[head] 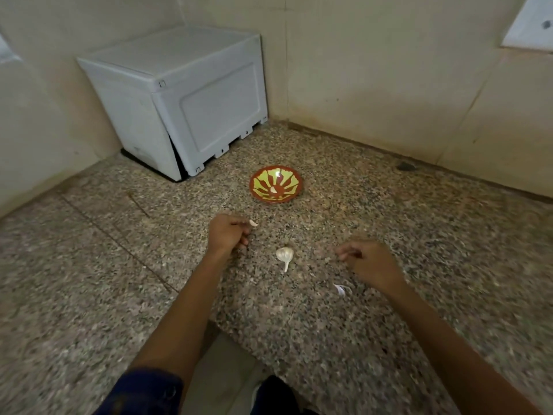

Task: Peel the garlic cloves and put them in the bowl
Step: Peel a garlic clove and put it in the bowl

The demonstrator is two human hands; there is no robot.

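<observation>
head view: left hand [229, 235] pinching a small pale peeled garlic clove [253, 223] at fingertips, short of the red-and-yellow patterned bowl [276, 184], likely for drop-in. right hand [369, 262] blurred, curled, grip unclear. white papery garlic bulb [285, 255] on speckled granite counter [89, 280] between hands.

Left hand [229, 233] pinching a pale clove [253, 223] short of the red-and-yellow bowl [294, 187], garlic bulb [285, 255] on the speckled counter [89, 280] between hands, right hand [369, 263] blurred, fingers curled, perhaps holding nothing.
</observation>
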